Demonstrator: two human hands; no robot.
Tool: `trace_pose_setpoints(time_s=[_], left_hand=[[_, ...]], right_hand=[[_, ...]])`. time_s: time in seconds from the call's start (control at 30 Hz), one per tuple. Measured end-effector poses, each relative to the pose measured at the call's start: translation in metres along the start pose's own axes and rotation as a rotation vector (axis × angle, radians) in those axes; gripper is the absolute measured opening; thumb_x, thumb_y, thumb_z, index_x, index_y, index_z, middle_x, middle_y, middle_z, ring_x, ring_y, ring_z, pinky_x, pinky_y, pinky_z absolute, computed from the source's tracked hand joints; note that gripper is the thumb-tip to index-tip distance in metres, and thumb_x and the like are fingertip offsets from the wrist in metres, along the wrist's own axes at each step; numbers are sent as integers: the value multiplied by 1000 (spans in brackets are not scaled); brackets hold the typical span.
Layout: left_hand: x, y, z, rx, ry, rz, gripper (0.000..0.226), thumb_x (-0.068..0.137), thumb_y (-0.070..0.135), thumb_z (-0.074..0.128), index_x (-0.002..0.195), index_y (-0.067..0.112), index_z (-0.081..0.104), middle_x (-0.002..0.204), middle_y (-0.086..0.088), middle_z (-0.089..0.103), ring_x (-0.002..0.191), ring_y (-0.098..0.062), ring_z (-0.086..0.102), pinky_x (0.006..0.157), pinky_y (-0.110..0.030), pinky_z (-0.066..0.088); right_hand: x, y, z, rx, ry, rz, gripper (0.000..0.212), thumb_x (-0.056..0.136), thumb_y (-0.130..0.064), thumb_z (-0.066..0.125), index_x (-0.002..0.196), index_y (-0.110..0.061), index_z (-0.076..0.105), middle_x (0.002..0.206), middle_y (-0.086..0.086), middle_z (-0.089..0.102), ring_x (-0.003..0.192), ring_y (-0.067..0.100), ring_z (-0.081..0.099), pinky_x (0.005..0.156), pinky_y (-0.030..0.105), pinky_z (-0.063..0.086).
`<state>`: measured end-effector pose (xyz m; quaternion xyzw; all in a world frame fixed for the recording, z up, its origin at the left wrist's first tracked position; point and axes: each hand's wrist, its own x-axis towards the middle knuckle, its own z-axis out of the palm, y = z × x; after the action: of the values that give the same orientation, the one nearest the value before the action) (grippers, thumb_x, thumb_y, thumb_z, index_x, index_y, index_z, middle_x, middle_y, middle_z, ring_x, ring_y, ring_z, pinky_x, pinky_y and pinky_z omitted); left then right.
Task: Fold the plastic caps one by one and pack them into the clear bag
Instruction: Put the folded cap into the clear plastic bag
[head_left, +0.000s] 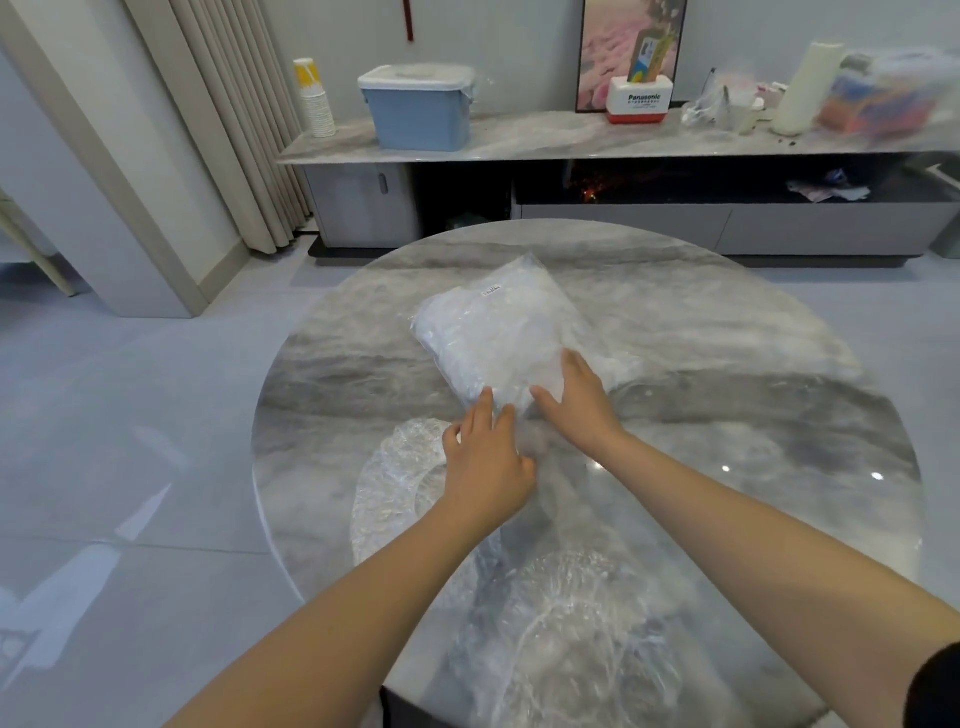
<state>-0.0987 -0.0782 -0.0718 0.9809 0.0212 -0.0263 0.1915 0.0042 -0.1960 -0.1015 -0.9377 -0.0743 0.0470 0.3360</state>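
- A clear bag (498, 332) is lying in the middle of a round gray marble table (727, 364). It is looking full of white, crinkly stuff, and a small white label is sitting near its far end.
- The right hand (576, 402) is lying flat on the near end of the bag, with its fingers straight and spread out. It is pressing down, not grabbing.
- The left hand (485, 460) is reaching to the near edge of the bag, just beside the right hand. Its fingers are mostly straight and touching the plastic. I cannot tell if it is pinching anything.
- A see-through plastic cap (395, 483) is lying open on the table, partly under the left wrist.
- More crinkly plastic caps (571, 623) are lying in a heap at the near edge of the table, between the two arms.
- Far behind, a blue box (421, 117) with a white lid is sitting on a long shelf (545, 137).
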Motion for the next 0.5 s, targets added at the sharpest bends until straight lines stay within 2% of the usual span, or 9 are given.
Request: trace_pose_setpoints(time_s=[0.1, 0.17, 0.3, 0.33, 0.4, 0.5], left_hand=[[-16, 11, -5, -43, -8, -17, 56, 92, 23, 46, 145, 15, 29, 159, -9, -1, 145, -22, 7, 114, -41, 7], [-30, 20, -6, -72, -27, -20, 54, 92, 24, 46, 144, 15, 32, 159, -10, 0, 145, -23, 7, 114, -42, 6], [-56, 34, -5, -71, -93, 1, 52, 93, 26, 44, 143, 16, 36, 158, -10, 6, 145, -23, 9, 114, -41, 5], [-60, 36, -4, -65, -120, 8, 51, 93, 26, 44, 142, 17, 36, 158, -10, 8, 144, -23, 11, 114, -41, 6], [-73, 40, -4, -50, -189, 30, 50, 93, 27, 44, 141, 17, 38, 157, -9, 14, 143, -23, 15, 113, -40, 8], [-88, 44, -2, 10, -296, 75, 47, 94, 30, 44, 139, 16, 41, 150, -6, 29, 135, -23, 31, 109, -38, 18]], right_hand=[[-21, -4, -19, -27, -42, 22, 77, 96, -37, 49, 150, -2, 7, 158, 12, 10, 146, 24, 10, 117, 33, 15], [-37, -7, -33, -33, -75, 57, 75, 96, -36, 49, 149, 0, 10, 157, 14, 15, 145, 25, 14, 114, 31, 18], [-68, -9, -58, -45, -84, 52, 48, 94, -26, 53, 132, 1, 42, 139, 18, 43, 124, 29, 44, 94, 32, 38], [-74, -9, -62, -45, -89, 52, 45, 94, -22, 54, 131, 2, 45, 137, 19, 46, 121, 29, 47, 93, 33, 39], [-92, -7, -70, -37, -112, 36, 48, 92, -17, 55, 134, 3, 43, 138, 18, 46, 120, 29, 49, 95, 33, 41], [-118, -3, -78, -64, -193, 0, 53, 91, -20, 57, 140, -7, 41, 143, 10, 43, 121, 25, 50, 92, 28, 41]])
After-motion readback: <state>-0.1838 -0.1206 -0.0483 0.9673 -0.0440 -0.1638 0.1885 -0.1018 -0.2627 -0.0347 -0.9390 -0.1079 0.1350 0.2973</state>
